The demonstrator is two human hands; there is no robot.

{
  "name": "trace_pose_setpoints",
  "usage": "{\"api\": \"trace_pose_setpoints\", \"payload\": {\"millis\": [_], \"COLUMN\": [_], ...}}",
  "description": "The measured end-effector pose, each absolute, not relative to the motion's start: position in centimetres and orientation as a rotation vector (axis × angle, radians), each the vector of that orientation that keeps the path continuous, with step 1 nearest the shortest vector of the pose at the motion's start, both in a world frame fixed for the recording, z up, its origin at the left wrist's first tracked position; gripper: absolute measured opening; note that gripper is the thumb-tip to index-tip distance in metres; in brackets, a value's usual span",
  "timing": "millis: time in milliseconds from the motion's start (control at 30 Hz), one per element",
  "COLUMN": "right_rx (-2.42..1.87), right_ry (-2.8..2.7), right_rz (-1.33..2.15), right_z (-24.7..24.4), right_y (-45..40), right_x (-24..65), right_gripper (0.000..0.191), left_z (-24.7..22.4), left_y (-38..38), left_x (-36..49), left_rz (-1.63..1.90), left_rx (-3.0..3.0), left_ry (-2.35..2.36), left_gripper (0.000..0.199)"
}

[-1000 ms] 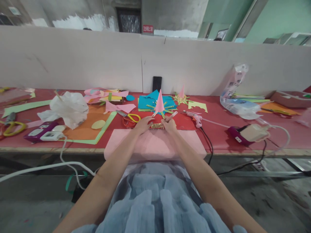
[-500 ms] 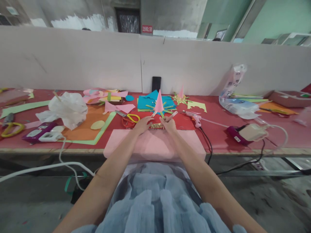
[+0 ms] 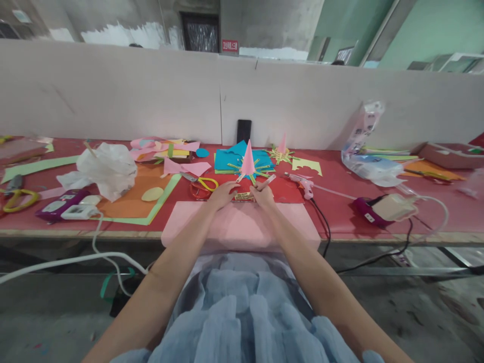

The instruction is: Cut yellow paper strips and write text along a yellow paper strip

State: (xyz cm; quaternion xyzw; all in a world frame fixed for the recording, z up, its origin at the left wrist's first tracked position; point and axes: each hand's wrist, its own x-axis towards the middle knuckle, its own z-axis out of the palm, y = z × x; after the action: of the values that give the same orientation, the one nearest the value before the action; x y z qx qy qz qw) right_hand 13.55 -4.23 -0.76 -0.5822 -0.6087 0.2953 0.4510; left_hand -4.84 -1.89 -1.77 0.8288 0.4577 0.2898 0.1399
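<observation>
Both left hand point(image 3: 224, 195) and right hand point(image 3: 264, 195) at glossy red sheet point(image 3: 291, 189), near side of pink paper cone point(image 3: 248, 160). Right fingers clamped on pale pink pen-shaped tool, point(image 3: 268, 182) tilted. Small yellow patterned piece point(image 3: 242, 196) lies between hands; left fingers just beside, cannot tell if gripping. For good control: steady piece from left, light tip pressure, wrist low, sleeves off cone's strips.

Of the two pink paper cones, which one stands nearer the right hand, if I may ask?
The front cone, just beyond the right hand; the other cone stands farther back, rightward.
</observation>
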Motion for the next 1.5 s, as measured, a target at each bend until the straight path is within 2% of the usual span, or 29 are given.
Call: {"api": "trace_pose_setpoints", "payload": {"millis": [700,1500], "right_rx": [-1.391,-1.444], "right_ry": [-1.462,-1.468], "right_rz": [0.813,0.685], "right_z": [-0.82,-1.27], "right_y": [-3.92,-3.58], "right_x": [13.68,13.87], "right_gripper": [0.023,0.022], "left_z": [-1.72,-1.79], "left_y": [-1.96,-1.99], "left_x": [-4.82,-4.83], "left_rz": [0.843,0.839], "left_rx": [2.387,2.383], "left_ry": [1.326,1.328], "left_gripper": [0.036,0.036]}}
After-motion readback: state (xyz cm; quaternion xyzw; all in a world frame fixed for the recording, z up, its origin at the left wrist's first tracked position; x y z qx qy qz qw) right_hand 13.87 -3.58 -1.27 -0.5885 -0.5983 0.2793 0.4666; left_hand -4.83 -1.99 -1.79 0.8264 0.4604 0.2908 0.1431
